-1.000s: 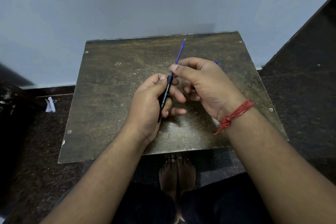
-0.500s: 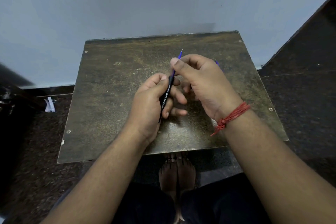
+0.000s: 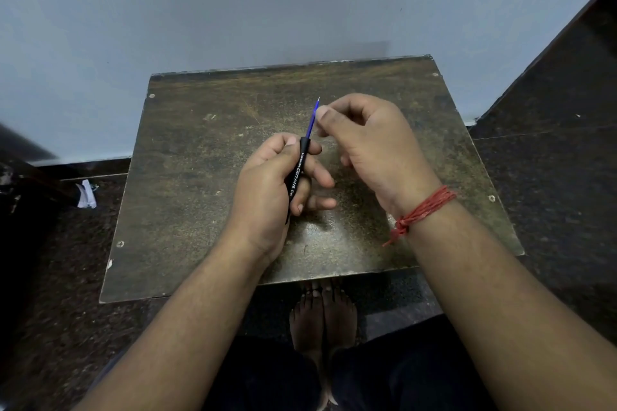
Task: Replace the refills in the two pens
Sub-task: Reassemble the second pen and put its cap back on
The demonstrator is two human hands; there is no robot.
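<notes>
Two hands share one axis: your right hand (image 3: pixel 367 143) pinches the refill (image 3: pixel 314 118) straight above the barrel (image 3: pixel 297 173) your left hand (image 3: pixel 267 183) grips.

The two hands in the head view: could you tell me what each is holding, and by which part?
The left hand grips the black pen barrel around its middle. The right hand pinches the blue refill near its exposed tip.

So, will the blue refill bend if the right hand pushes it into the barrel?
Probably somewhat: the refill is very thin and long, so it likely flexes if pushed off-axis. It seems light, pinched by the right hand alone. The left hand steadies the barrel, which should help.
</notes>
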